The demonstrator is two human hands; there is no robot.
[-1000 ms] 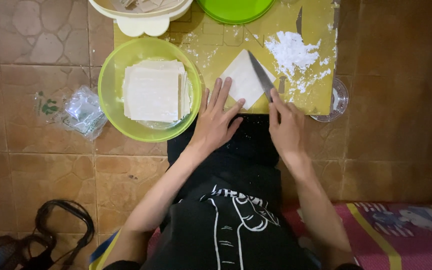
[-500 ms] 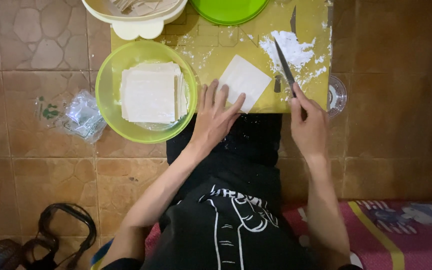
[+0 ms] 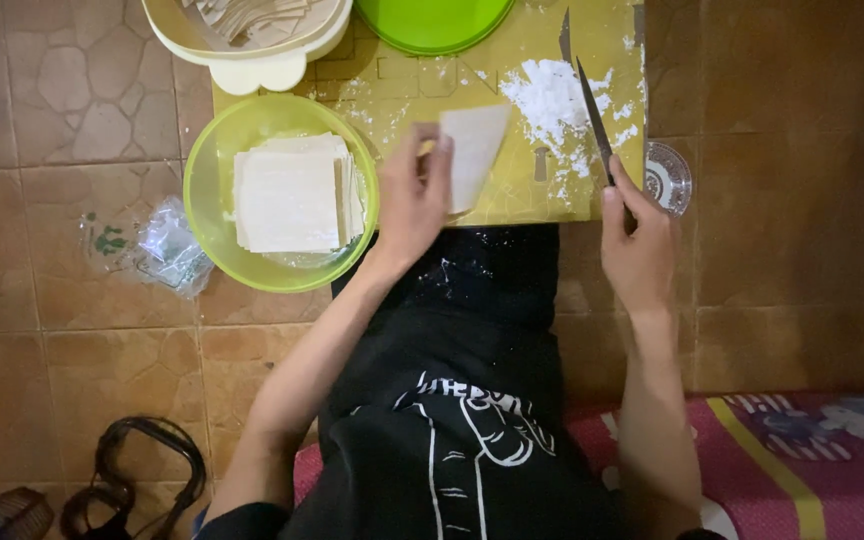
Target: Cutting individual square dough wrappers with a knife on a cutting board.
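The thin, pale square dough sheet [image 3: 474,150] is hanging above the near edge of the yellow cutting board [image 3: 512,205], pinched at its left edge between the thumb and fingertips of the left hand [image 3: 414,200] and lifted clear of the board. To the right, the right hand [image 3: 637,245] is curled closed around the handle of a slim, dark-bladed kitchen knife [image 3: 592,115], whose blade is pointing far, over a heap of white flour [image 3: 552,100] scattered on the board.

Left of the board, a lime-green plastic bowl [image 3: 207,215] is holding a stack of the same pale sheets [image 3: 292,195]. At the far edge, a cream container [image 3: 252,55] with cut strips and a round green lid [image 3: 432,20] are sitting side by side. A small clear glass dish [image 3: 674,175] is resting on the brown tiled floor [image 3: 802,200] just right of the board, and crumpled clear plastic [image 3: 167,250] is lying left of the bowl.

The sheet looks soft, so it is likely to stretch, fold on itself or tear under a one-sided pinch. The raised knife tip is near the flour and could scatter it if the hand swings.
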